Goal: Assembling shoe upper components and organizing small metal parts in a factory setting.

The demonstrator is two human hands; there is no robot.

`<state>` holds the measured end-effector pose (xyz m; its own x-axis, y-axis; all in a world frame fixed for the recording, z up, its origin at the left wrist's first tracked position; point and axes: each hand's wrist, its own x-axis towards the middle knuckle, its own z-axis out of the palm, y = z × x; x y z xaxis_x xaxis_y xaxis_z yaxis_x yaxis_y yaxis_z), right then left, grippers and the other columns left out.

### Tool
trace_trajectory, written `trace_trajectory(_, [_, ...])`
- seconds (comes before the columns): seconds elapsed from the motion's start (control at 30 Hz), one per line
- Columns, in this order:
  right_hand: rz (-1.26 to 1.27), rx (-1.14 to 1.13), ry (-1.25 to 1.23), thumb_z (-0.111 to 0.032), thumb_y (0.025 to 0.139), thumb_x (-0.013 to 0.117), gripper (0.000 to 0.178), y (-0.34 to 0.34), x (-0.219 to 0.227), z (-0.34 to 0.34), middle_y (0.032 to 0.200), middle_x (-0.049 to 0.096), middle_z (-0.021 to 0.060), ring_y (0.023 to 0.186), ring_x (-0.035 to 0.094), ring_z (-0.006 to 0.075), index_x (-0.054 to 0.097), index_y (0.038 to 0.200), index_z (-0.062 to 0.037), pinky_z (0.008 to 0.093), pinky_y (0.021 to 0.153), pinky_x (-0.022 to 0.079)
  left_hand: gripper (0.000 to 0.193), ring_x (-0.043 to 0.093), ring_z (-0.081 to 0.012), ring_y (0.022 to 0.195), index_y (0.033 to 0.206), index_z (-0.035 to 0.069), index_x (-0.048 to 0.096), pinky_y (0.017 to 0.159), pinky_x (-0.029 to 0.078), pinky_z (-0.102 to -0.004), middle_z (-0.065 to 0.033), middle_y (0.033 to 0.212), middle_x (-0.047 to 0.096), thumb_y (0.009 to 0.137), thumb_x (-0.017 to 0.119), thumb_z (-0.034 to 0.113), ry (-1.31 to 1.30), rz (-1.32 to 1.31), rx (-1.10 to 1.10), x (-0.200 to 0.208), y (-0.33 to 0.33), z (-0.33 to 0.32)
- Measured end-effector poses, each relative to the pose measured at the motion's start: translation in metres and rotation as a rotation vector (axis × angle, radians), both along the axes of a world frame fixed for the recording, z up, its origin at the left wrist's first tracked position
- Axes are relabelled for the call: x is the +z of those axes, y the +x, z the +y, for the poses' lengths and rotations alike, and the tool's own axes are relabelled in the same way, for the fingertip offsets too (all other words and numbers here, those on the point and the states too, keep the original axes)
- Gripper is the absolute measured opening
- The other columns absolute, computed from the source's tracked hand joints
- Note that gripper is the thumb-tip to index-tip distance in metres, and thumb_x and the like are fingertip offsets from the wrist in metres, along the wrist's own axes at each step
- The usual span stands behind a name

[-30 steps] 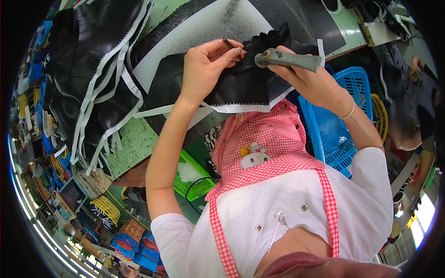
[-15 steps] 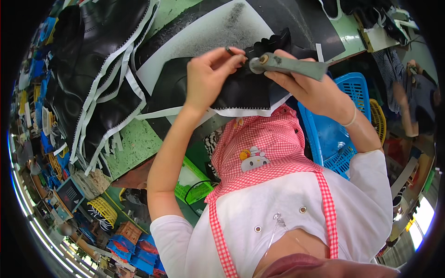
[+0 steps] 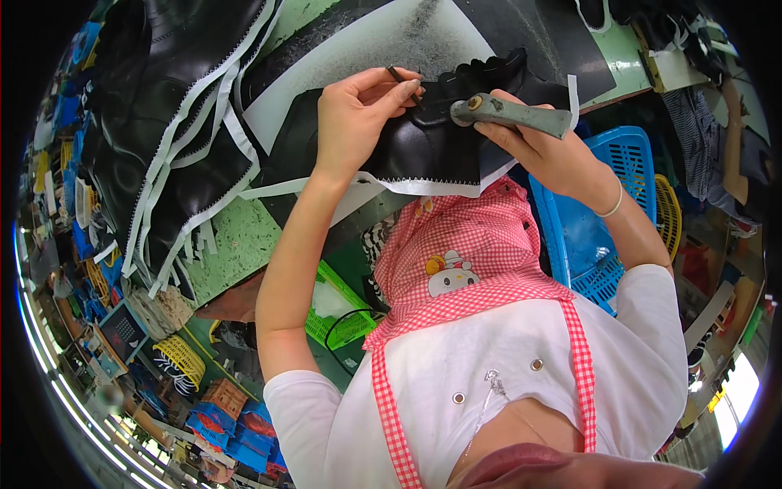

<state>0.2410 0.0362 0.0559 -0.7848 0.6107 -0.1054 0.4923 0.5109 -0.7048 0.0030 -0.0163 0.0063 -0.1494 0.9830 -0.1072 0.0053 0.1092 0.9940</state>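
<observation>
My left hand (image 3: 352, 114) pinches a thin dark metal punch (image 3: 396, 75) that slants down toward a black leather piece (image 3: 428, 155). That piece has a scalloped far edge and a white, zigzag-stitched strip along the near edge. In my right hand (image 3: 558, 159) is a grey metal hammer (image 3: 517, 114), its rounded head just above the leather and a short way right of the punch. Whether the punch tip touches the leather is hard to tell.
Under the leather lie a white sheet (image 3: 326, 61) and a dark mat (image 3: 562, 49) on a green worktable (image 3: 232, 253). Stacked black leather pieces (image 3: 187, 98) with white edging cover the left. A blue basket (image 3: 544, 204) stands at right, a green basket (image 3: 352, 328) below the table edge.
The hammer head has moved right, away from the punch. My left hand has shifted slightly up and left, and the punch now shows more of its length.
</observation>
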Motion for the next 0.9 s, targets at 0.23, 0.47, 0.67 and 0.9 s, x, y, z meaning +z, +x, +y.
trace_trajectory(0.23, [0.277,0.049,0.231,-0.013,0.093,0.06,0.024,-0.011,0.035,0.006,0.105,0.063,0.015,0.076,0.061,0.0303,0.064,0.114,-0.0026,0.0349,0.068,0.048,0.011,0.066,-0.0048,0.073,0.093,0.001,0.072,0.064,0.052,-0.0221,-0.0076,0.081,0.072,0.084,0.07,0.007,0.35,0.58,0.008,0.008,0.018,-0.013])
trace_trajectory(0.47, [0.131,0.074,0.171,-0.014,0.092,0.063,0.031,-0.011,-0.001,0.002,0.096,0.067,0.0196,0.076,0.063,0.0322,0.061,0.119,0.002,0.0348,0.07,0.049,0.018,0.067,-0.0102,0.081,0.102,-0.003,0.069,0.075,0.054,-0.0227,-0.0064,0.087,0.071,0.092,0.063,0.011,-0.018,-0.021,-0.059,0.005,-0.007,-0.001])
trace_trajectory(0.67, [0.08,0.036,-0.006,-0.013,0.093,0.062,0.032,-0.012,-0.002,0.003,0.102,0.066,0.0175,0.074,0.061,0.0252,0.059,0.12,0.003,0.0325,0.07,0.049,0.018,0.068,-0.0104,0.084,0.104,-0.001,0.069,0.075,0.054,-0.0231,-0.0065,0.089,0.071,0.092,0.062,0.01,0.021,0.032,-0.084,0.0,-0.007,-0.007])
trace_trajectory(0.9, [0.374,0.022,0.118,-0.013,0.092,0.061,0.025,-0.026,0.044,-0.002,0.098,0.063,0.0132,0.08,0.063,0.0251,0.061,0.114,-0.0009,0.0335,0.068,0.048,0.014,0.071,-0.0137,0.077,0.097,0.003,0.071,0.065,0.053,-0.0232,-0.0109,0.088,0.072,0.085,0.07,0.009,0.518,0.729,-0.025,0.005,0.01,-0.019])
